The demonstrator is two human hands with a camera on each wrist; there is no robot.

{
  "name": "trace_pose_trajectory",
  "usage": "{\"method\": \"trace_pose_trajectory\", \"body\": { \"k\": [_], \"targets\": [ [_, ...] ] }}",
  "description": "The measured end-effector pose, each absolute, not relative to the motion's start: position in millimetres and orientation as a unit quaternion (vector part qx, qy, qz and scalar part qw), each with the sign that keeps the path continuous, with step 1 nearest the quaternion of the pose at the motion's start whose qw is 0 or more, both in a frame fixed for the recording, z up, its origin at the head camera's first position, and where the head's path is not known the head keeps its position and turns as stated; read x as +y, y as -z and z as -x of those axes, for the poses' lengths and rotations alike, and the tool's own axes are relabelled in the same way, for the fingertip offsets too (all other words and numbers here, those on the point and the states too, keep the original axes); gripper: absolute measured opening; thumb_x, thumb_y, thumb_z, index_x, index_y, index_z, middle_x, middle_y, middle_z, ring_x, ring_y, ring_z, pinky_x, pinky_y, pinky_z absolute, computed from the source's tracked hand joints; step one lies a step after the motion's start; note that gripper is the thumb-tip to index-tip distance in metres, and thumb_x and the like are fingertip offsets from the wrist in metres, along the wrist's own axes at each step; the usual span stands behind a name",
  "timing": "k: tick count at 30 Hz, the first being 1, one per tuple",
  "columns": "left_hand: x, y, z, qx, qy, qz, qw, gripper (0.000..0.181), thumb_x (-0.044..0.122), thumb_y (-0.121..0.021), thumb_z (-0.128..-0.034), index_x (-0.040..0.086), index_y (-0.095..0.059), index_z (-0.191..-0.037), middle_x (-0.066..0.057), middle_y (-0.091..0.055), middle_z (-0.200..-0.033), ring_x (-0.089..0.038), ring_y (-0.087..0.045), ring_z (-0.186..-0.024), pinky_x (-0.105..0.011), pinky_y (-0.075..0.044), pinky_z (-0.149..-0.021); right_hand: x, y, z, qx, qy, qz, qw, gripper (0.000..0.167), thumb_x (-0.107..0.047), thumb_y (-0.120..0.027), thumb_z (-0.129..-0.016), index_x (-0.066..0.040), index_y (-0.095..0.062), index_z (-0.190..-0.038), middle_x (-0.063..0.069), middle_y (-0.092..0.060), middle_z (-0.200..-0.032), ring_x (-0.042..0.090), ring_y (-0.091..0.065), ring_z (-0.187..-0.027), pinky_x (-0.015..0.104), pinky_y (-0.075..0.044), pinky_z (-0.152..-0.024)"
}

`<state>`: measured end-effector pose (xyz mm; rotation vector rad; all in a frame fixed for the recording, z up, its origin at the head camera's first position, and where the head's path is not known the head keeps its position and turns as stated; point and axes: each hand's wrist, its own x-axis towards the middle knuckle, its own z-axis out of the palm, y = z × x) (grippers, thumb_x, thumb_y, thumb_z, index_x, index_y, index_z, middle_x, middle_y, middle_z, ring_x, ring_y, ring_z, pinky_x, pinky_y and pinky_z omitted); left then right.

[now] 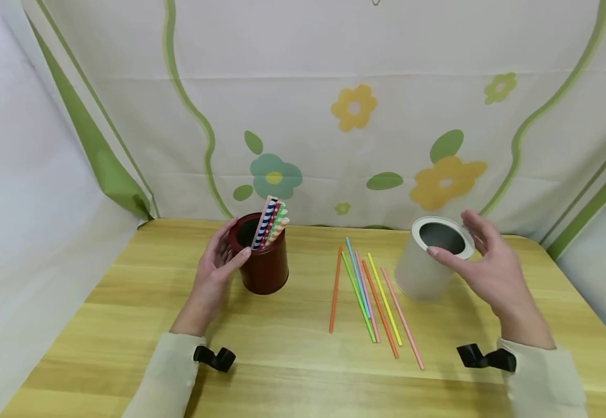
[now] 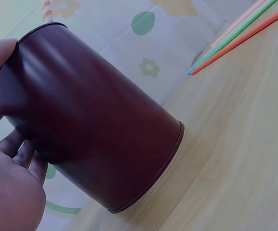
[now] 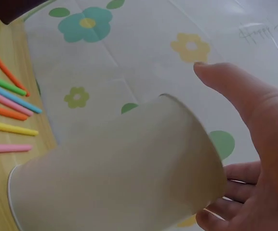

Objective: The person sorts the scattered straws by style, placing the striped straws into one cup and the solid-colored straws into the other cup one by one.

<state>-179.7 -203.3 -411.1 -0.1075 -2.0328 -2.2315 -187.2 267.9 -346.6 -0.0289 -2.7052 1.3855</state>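
While left hand (image 1: 211,270) holds maroon can (image 1: 266,270), right hand (image 1: 496,277) brackets white can (image 1: 422,271)

The red can (image 1: 266,270) looks smooth and glossy, the white can (image 1: 419,270) smooth and matt, the plain straws (image 1: 380,309) plastic, the table (image 1: 282,342) wood-grained, the curtain (image 1: 313,133) creased cloth.

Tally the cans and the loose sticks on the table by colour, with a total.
Dark red cylindrical metal-looking can: 1
White cylindrical metal-looking can: 1
Thin orange sticks: 2
Thin pink sticks: 2
Thin green stick: 1
Thin blue stick: 1
Thin yellow stick: 1
Total: 9
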Motion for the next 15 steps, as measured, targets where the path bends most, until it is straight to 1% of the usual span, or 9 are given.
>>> {"method": "trace_pose_trajectory", "body": {
  "k": [1,3,5,6,7,8,9,12,15],
  "targets": [
    [-203.7,411.0,179.6,-0.673,0.737,0.035,0.062,0.07,0.011,-0.064,-0.1064,0.025,-0.035,-0.168,0.0,-0.041,-0.169,-0.017,-0.04,-0.154,-0.012,-0.039,-0.116,268.0,348.6,189.0,-0.89,-0.454,0.002,0.051,0.11,-0.046,-0.086,-0.092,-0.032,-0.014,-0.174,0.001,-0.02,-0.181,0.041,-0.022,-0.166,0.063,-0.027,-0.13],
    [-203.8,411.0,179.3,-0.675,0.734,0.036,0.063,0.07,0.011,-0.064,-0.1069,0.024,-0.034,-0.168,0.0,-0.041,-0.169,-0.018,-0.04,-0.154,-0.012,-0.04,-0.116,268.6,352.0,191.3,-0.892,-0.449,-0.012,0.054,0.114,-0.043,-0.087,-0.092,-0.026,-0.011,-0.175,0.005,-0.018,-0.182,0.043,-0.023,-0.165,0.042,-0.03,-0.132],
    [-203.6,411.0,179.1,-0.675,0.734,0.037,0.064,0.07,0.012,-0.064,-0.1071,0.022,-0.033,-0.169,-0.001,-0.041,-0.169,-0.018,-0.04,-0.154,-0.012,-0.04,-0.116,269.1,355.2,192.5,-0.894,-0.444,-0.024,0.06,0.116,-0.038,-0.089,-0.091,-0.023,-0.01,-0.175,0.007,-0.017,-0.182,0.043,-0.025,-0.164,0.021,-0.031,-0.124],
    [-203.6,411.1,179.0,-0.676,0.733,0.038,0.065,0.07,0.012,-0.064,-0.1072,0.021,-0.032,-0.169,-0.001,-0.041,-0.169,-0.018,-0.04,-0.154,-0.012,-0.04,-0.116,269.4,356.8,192.8,-0.894,-0.443,-0.028,0.063,0.117,-0.037,-0.089,-0.09,-0.021,-0.01,-0.175,0.007,-0.017,-0.182,0.043,-0.026,-0.164,0.014,-0.03,-0.117],
    [-203.5,411.1,178.8,-0.676,0.733,0.038,0.065,0.07,0.012,-0.064,-0.1073,0.021,-0.032,-0.169,0.0,-0.041,-0.169,-0.018,-0.04,-0.154,-0.012,-0.04,-0.116,269.6,358.2,193.1,-0.895,-0.441,-0.031,0.065,0.118,-0.036,-0.09,-0.09,-0.02,-0.01,-0.175,0.007,-0.018,-0.181,0.044,-0.027,-0.163,0.01,-0.03,-0.11],
    [-203.3,411.1,178.6,-0.676,0.733,0.038,0.064,0.07,0.012,-0.064,-0.1074,0.021,-0.032,-0.169,0.0,-0.04,-0.169,-0.018,-0.039,-0.154,-0.012,-0.039,-0.116,269.7,359.5,193.1,-0.895,-0.439,-0.032,0.066,0.118,-0.036,-0.09,-0.089,-0.02,-0.01,-0.175,0.008,-0.018,-0.181,0.044,-0.029,-0.162,0.009,-0.031,-0.106],
    [-203.2,411.2,178.5,-0.677,0.732,0.037,0.063,0.07,0.013,-0.064,-0.1075,0.022,-0.032,-0.169,0.001,-0.04,-0.169,-0.017,-0.039,-0.154,-0.012,-0.039,-0.116,269.9,360.5,193.0,-0.896,-0.437,-0.032,0.065,0.118,-0.037,-0.09,-0.089,-0.02,-0.011,-0.175,0.009,-0.02,-0.181,0.044,-0.031,-0.16,0.01,-0.032,-0.103],
    [-204.0,410.9,177.9,-0.677,0.733,0.036,0.062,0.069,0.013,-0.064,-0.1077,0.024,-0.033,-0.169,0.001,-0.04,-0.169,-0.017,-0.038,-0.154,-0.011,-0.038,-0.117,268.9,361.7,193.8,-0.899,-0.432,-0.029,0.063,0.117,-0.039,-0.09,-0.089,-0.02,-0.013,-0.175,0.011,-0.023,-0.179,0.043,-0.037,-0.155,0.016,-0.033,-0.099],
    [-204.3,410.5,177.9,-0.675,0.734,0.036,0.06,0.069,0.013,-0.064,-0.1078,0.026,-0.034,-0.168,0.002,-0.04,-0.169,-0.017,-0.038,-0.155,-0.012,-0.038,-0.117,268.4,362.0,193.9,-0.902,-0.427,-0.024,0.063,0.116,-0.041,-0.089,-0.09,-0.021,-0.013,-0.175,0.011,-0.025,-0.179,0.042,-0.039,-0.152,0.021,-0.035,-0.098]
  ]
}}
